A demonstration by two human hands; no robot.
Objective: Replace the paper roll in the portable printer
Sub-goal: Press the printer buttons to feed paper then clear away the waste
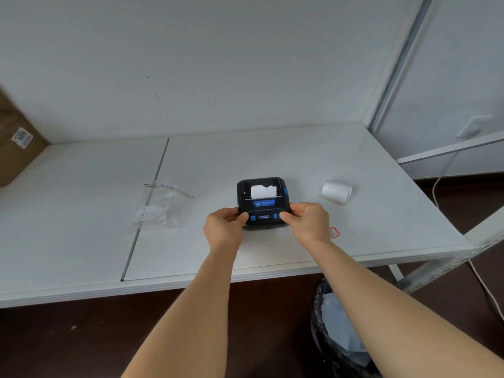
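Fingers (pixel 243 215) of your left hand (pixel 224 226) curl round the near left corner of the portable printer (pixel 262 202), thumb lying across its front edge, and your right hand (pixel 307 221) mirrors that on the near right corner, thumb tip pressed beside the small lit display. Both hands are closed on the printer's sides, so you have it gripped from either flank while it sits flat on the white table (pixel 272 154).

Black body, blue buttons, blue badge on the lid, and a short tongue of white paper (pixel 263 191) sticks up out of the slot at the far side of the printer, its top edge torn unevenly. The lid looks shut over the paper bay.

To the right of the printer, well apart from it, a white paper roll (pixel 336 191) lies on its side on the tabletop. Just right of your right wrist, near the printer's front corner, rests a small white label with a red border (pixel 334 232). Left of the printer, a clear zip bag (pixel 159 205) lies across the seam in the table. Nearer you than the printer, beneath the table edge, stands a waste bin (pixel 338 331) with a dark liner.
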